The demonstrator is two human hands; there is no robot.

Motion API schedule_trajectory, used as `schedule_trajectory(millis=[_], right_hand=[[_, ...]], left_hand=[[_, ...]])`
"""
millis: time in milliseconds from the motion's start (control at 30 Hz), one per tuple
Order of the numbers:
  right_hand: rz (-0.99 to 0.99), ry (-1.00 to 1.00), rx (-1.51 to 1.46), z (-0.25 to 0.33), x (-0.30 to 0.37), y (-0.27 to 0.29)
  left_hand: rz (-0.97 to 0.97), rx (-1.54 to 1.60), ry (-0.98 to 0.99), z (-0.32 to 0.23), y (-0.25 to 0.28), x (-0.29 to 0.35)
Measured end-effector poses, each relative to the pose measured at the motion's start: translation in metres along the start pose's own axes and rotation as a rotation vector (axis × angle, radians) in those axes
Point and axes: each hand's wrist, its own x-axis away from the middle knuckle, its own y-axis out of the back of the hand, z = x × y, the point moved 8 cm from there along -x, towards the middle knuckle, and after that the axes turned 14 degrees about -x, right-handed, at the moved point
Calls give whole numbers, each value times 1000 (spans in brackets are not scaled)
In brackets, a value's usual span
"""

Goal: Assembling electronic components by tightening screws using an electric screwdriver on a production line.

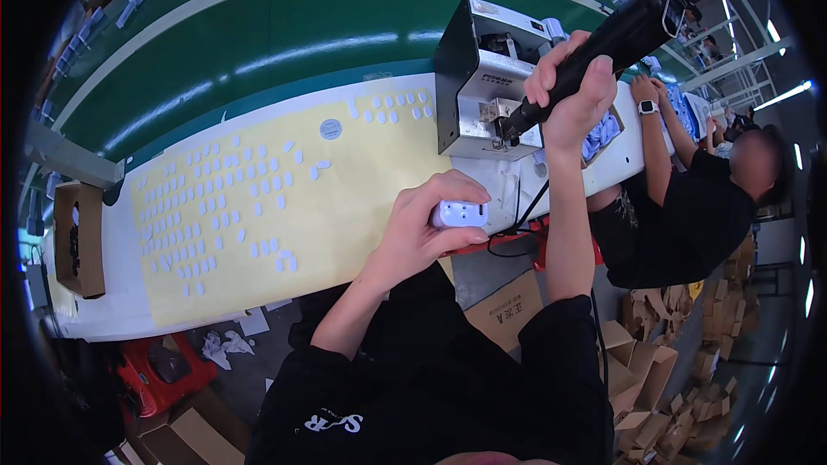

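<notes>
A small white plastic housing with dark slots (460, 213) sits gripped in the left hand (422, 224), fingers curled around it, just over the near edge of the white workbench (112, 310). The right hand (573, 90) is clenched on a black electric screwdriver (603, 47), its tip resting at the front of a grey metal screw-feeder box (478, 77). The two hands are apart. A pale yellow sheet (345, 224) studded with rows of small white parts (207, 207) covers the bench to the left. Beyond, another person in black (689, 215) works alongside.
</notes>
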Motion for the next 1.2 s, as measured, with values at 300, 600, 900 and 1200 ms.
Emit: schedule_trajectory(millis=[300, 600, 900, 1200], right_hand=[[16, -8, 34, 3, 3, -4], [60, -133, -184, 28, 23, -20], [511, -95, -590, 111, 17, -100], [594, -209, -389, 114, 20, -120]], left_hand=[[0, -3, -26, -1, 1, 0], [-5, 8, 4, 0, 0, 1], [-18, -27, -12, 0, 2, 3], [9, -92, 75, -7, 3, 4]])
